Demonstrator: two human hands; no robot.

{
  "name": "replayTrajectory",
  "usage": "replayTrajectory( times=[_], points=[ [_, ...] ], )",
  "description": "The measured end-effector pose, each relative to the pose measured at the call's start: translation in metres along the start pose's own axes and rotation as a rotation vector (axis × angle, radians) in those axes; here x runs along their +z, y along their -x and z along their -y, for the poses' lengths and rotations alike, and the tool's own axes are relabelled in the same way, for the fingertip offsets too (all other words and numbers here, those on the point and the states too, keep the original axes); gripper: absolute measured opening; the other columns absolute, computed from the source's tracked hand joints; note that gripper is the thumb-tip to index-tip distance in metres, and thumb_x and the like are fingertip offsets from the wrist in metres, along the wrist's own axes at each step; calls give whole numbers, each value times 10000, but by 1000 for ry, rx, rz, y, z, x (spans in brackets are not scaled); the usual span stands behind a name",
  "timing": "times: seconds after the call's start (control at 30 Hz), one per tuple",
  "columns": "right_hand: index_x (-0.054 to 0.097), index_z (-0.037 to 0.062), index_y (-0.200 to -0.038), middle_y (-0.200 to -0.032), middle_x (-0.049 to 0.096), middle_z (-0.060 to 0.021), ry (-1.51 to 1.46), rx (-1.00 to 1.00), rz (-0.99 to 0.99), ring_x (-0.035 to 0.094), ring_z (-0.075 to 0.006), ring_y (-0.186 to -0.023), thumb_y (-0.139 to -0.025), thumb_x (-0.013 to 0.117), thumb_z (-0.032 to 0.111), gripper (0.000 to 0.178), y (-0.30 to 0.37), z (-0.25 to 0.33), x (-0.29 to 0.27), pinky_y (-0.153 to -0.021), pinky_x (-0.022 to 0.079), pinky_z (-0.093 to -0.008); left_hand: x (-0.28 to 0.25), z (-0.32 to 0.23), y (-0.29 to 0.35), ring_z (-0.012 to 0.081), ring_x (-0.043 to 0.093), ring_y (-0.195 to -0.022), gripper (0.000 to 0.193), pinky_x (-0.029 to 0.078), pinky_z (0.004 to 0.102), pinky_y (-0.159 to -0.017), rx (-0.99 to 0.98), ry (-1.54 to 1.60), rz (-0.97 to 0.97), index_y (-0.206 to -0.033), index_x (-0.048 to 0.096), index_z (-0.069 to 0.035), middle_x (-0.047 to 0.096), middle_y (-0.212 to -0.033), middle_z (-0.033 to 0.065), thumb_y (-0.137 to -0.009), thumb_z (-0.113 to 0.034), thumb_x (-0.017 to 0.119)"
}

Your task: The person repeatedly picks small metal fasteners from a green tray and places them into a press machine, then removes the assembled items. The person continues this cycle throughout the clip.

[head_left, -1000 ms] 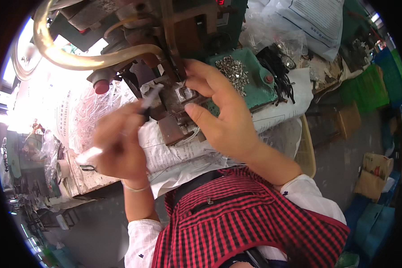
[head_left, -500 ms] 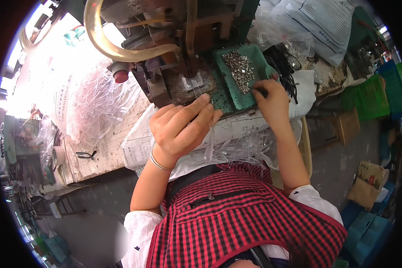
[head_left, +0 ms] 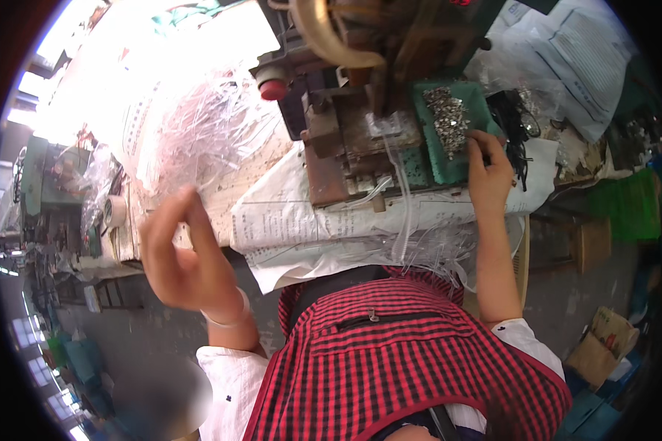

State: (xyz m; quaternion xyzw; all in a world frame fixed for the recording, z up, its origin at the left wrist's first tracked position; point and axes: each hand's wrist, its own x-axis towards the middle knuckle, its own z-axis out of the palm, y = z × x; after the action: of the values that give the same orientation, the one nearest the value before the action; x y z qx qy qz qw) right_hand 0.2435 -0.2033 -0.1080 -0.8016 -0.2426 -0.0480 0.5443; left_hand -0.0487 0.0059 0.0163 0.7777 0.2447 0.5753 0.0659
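Note:
My left hand (head_left: 180, 253) is off to the left, beside the heap of clear plastic strips (head_left: 198, 140). Its fingers are bent and smeared by motion, so I cannot tell whether it holds anything. At the right rim of the green tray (head_left: 438, 158), my right hand (head_left: 490, 176) has thumb and fingertips drawn together. What they pinch, if anything, is too small to make out. Small metal pieces (head_left: 446, 121) lie heaped in the tray. A clear strip (head_left: 403, 198) runs from the press (head_left: 379, 132) down over the bench's front edge.
A red button (head_left: 273, 90) sticks out at the press's left. Black cords (head_left: 518, 125) and plastic bags (head_left: 574, 66) lie right of the tray. More clear strips (head_left: 441, 242) lie on white sheeting near my lap. A tape roll (head_left: 115, 211) stands at the left.
My left hand has left the press and swung left toward the strip heap; the clear strip now hangs free there. My right hand stays at the tray's right side. The view has shifted.

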Motion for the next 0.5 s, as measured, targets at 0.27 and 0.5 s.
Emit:
replayTrajectory(
  times=[0.27, 0.5],
  points=[
    [747, 16, -1061, -939, 734, -122, -109, 3, 71, 680, -222, -830, -911, 724, 73, 162, -14, 16, 28, -801, 526, -320, 109, 191, 66, 330, 691, -939, 112, 565, 449, -792, -173, -613, 816, -926, 746, -91, 672, -1077, 118, -853, -176, 756],
    [751, 39, -1042, -982, 725, -104, 327, -149, -204, 675, -285, -909, -909, 714, 46, 138, 21, -24, -48, -860, 522, -367, 54, 117, 28, 226, 656, -667, 83, 510, 323, -643, -456, -39, 482, -959, 703, -35, 719, -820, 108, -961, -117, 704]
  ],
)
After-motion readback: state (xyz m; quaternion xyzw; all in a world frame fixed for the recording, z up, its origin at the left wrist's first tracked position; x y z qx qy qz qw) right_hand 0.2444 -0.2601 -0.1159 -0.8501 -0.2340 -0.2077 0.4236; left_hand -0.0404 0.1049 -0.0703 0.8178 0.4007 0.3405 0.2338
